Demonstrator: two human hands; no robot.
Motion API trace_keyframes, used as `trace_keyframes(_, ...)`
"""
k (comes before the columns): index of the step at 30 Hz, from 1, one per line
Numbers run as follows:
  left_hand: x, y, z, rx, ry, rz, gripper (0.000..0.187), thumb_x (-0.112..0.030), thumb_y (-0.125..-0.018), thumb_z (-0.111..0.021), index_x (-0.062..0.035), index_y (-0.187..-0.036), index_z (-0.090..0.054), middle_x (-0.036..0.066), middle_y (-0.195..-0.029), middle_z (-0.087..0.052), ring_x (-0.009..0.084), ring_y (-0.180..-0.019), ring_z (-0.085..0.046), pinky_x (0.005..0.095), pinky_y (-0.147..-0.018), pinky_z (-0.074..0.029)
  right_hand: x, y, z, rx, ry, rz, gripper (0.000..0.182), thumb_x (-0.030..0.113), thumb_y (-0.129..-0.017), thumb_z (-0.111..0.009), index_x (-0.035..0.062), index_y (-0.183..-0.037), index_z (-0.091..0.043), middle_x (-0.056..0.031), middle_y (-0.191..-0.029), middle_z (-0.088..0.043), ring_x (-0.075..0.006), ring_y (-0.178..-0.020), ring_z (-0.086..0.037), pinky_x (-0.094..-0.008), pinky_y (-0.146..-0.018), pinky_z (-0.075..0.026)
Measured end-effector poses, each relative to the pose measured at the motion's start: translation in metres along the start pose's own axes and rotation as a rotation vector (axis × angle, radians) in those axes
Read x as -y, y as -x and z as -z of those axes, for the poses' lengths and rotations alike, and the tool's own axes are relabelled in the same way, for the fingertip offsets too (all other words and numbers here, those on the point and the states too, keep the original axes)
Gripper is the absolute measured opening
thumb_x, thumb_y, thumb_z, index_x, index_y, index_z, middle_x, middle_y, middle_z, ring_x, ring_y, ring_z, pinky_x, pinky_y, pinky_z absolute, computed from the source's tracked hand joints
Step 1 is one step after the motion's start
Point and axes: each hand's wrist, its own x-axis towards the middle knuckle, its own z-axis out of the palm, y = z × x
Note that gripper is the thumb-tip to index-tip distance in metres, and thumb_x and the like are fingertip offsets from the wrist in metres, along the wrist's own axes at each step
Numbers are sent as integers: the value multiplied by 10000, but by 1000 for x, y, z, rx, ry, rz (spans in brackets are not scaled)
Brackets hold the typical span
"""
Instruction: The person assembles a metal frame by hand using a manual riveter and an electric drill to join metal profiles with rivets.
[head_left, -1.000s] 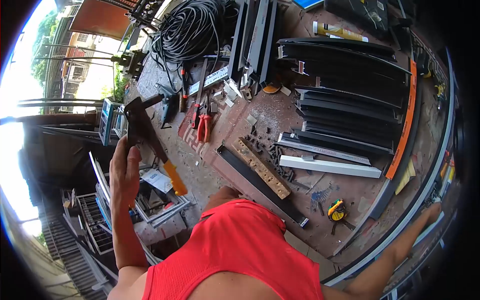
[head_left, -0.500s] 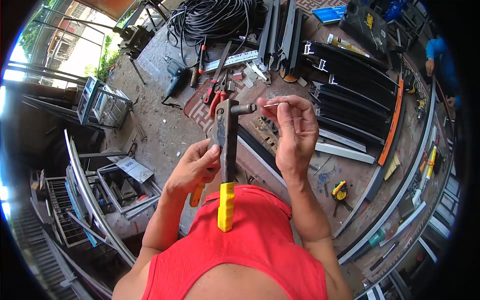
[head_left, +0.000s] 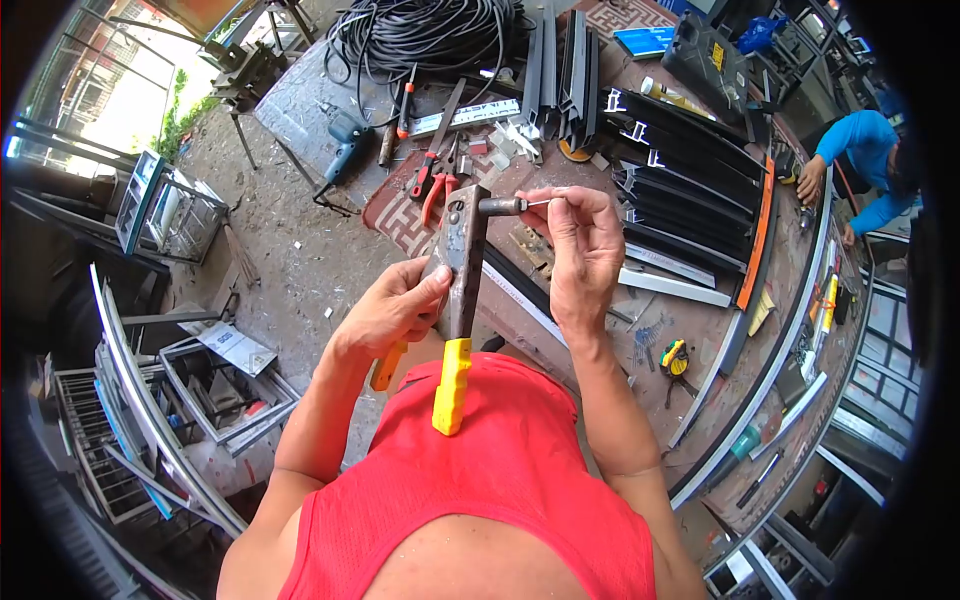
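centre frame: left hand [head_left: 400, 310] wraps the hand riveter [head_left: 458, 262], nose held level so the right hand [head_left: 578, 250], pinching a rivet [head_left: 537, 203], can feed it in.

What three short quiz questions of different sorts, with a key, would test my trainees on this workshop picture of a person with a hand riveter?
1. True or false: the left hand grips the rivet gun by its handles.
2. Multiple choice: the right hand pinches the rivet at A) the yellow grip, B) the gun's nozzle, C) the coil of black cable.
3. Fill in: a second person, at the right edge, wears a ___ sleeve.

Key: 1 true. 2 B. 3 blue.
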Motion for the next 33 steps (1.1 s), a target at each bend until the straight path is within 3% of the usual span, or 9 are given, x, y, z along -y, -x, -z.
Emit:
trace_keyframes(6,-22,3,33,-6,-592,-99,492,-565,-939,-720,-81,-945,-629,-47,-679,-520,45,-556,-421,243,-470,-312,-8,6,-8,160,157,44,60,36,-1042,-578,28,-1101,-586,-211,-1284,-682,-181,-1051,-714,-295,-870,-626)
trace_keyframes(12,-41,11,27,192,173,-10,385,-354,-1021,-649,-37,-1207,-531,214,-1013,-756,55,-340,-444,202,-313,-335,-41,18,-6,128,138,-200,326,103,-1003,-679,11,-1304,-592,-196,-1226,-715,-171,-1028,-720,-280,-899,-587)
trace_keyframes(13,-39,6,36,159,96,-49,362,-335,-1017,-650,-39,-1189,-533,203,-989,-756,59,-370,-470,209,-342,-369,-68,23,5,96,190,-292,399,128,-991,-705,14,-1353,-582,-200,-1228,-715,-188,-1035,-726,-288,-900,-589)
trace_keyframes(15,-37,1,51,93,-76,-162,353,-301,-1001,-663,-30,-1192,-541,185,-960,-753,91,-494,-572,243,-467,-474,-132,50,35,214,1065,-423,746,279,-872,-808,48,-1494,-469,-229,-1312,-668,-374,-1172,-673,-457,-997,-531)
trace_keyframes(18,-47,15,57,126,-38,-336,466,-181,-944,-666,22,-1340,-526,201,-1052,-722,272,-951,-734,396,-852,-578,-188,95,48,259,1583,-339,710,239,-857,-771,88,-1479,-463,-190,-1320,-628,-372,-1192,-619,-491,-1029,-463)
trace_keyframes(23,-50,10,69,133,223,-376,233,-109,-897,-630,-15,-1104,-576,112,-869,-673,227,-809,-668,364,-763,-547,-150,69,35,377,1641,-249,604,139,-747,-742,88,-1319,-555,-167,-1097,-649,-338,-1075,-627,-492,-995,-438)
trace_keyframes(27,-38,-5,75,-60,-483,-360,121,-160,-927,-656,-43,-934,-625,48,-780,-659,147,-733,-642,306,-673,-503,-107,43,41,217,1210,-27,455,116,-723,-710,10,-1142,-567,-241,-1007,-656,-472,-1034,-618,-499,-913,-518)
trace_keyframes(32,4,-32,52,-25,-941,-614,153,-136,-848,-732,-23,-880,-632,63,-671,-593,116,-640,-564,326,-608,-462,-17,16,7,175,1366,-342,564,83,-749,-706,1,-1275,-522,-311,-1008,-692,-496,-965,-684,-526,-872,-543)
trace_keyframes(33,4,-36,47,-21,-915,-661,145,-124,-823,-720,-21,-856,-623,123,-664,-596,226,-615,-600,366,-613,-471,-11,20,1,168,1418,-379,573,77,-747,-707,1,-1282,-518,-318,-1009,-694,-494,-970,-688,-529,-869,-542)
